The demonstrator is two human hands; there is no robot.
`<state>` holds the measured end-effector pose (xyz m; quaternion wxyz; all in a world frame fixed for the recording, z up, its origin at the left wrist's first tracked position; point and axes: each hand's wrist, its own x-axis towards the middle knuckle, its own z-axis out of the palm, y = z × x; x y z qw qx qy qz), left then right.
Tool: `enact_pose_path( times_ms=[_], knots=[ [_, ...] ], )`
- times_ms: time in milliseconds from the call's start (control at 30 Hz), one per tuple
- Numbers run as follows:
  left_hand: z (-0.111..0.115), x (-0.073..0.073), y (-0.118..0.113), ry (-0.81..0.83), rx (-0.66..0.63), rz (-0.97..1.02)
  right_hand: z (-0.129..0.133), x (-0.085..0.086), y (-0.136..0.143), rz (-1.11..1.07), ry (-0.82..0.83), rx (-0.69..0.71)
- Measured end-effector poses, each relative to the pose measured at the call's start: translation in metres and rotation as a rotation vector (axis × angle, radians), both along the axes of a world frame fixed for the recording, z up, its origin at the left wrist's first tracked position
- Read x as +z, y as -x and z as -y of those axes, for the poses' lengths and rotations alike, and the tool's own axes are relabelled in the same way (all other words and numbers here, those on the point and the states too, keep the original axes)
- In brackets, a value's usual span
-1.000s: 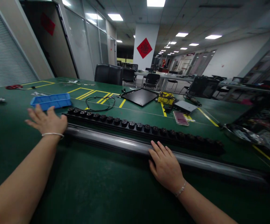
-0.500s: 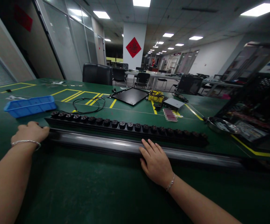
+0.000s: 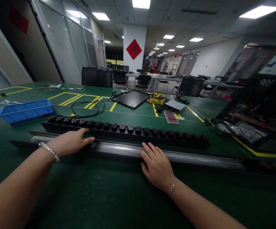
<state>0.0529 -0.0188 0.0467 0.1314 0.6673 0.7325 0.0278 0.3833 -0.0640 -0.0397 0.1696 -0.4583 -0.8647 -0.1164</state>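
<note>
Both my hands, left hand [image 3: 68, 143] and right hand [image 3: 156, 164], lay spread flat on the long silver metal rail [image 3: 119, 149]; black socket strip [image 3: 126, 129] untouched behind it.

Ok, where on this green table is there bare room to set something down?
Bare mat lies in front of the metal rail, on the near side of both hands: left hand, right hand. Another free patch sits between the blue tray and the cable loop. It is crowded past the socket strip, around the black panel.
</note>
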Motion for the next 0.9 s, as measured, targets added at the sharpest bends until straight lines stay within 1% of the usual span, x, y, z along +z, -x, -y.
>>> enact_pose_path(
  times_ms=[67,133,200,267,300,333,400,467,567,667,800,900],
  knots=[
    [0.009,0.004,-0.028,0.083,-0.093,0.076,0.0,-0.001,0.0,-0.009,0.001,0.004],
    [0.015,0.001,-0.049,0.096,-0.17,0.172,0.0,-0.001,-0.001,-0.02,-0.002,0.008],
    [0.021,-0.009,-0.066,0.077,-0.256,0.297,0.0,-0.002,-0.001,-0.026,-0.012,0.015],
    [0.027,-0.024,-0.082,0.045,-0.386,0.408,0.0,-0.002,-0.001,-0.027,-0.034,0.027],
    [0.03,-0.032,-0.089,0.007,-0.464,0.416,0.001,-0.002,-0.001,-0.025,-0.044,0.035],
    [0.033,-0.04,-0.095,-0.051,-0.544,0.386,0.001,-0.002,-0.001,-0.023,-0.05,0.045],
    [0.038,-0.054,-0.106,-0.206,-0.675,0.24,0.003,-0.001,0.0,-0.012,-0.051,0.066],
    [0.038,-0.063,-0.112,-0.336,-0.761,0.09,0.004,0.0,0.001,0.009,-0.043,0.077],
    [0.033,-0.068,-0.111,-0.445,-0.796,-0.008,0.004,0.001,0.002,0.041,-0.031,0.066],
    [0.026,-0.071,-0.109,-0.511,-0.768,-0.058,0.003,0.0,0.003,0.053,-0.013,0.059],
    [0.024,-0.074,-0.11,-0.513,-0.756,-0.123,0.003,0.0,0.004,0.05,0.003,0.059],
    [0.024,-0.075,-0.112,-0.5,-0.755,-0.127,0.005,0.004,0.004,0.031,0.005,0.051]
  ],
)
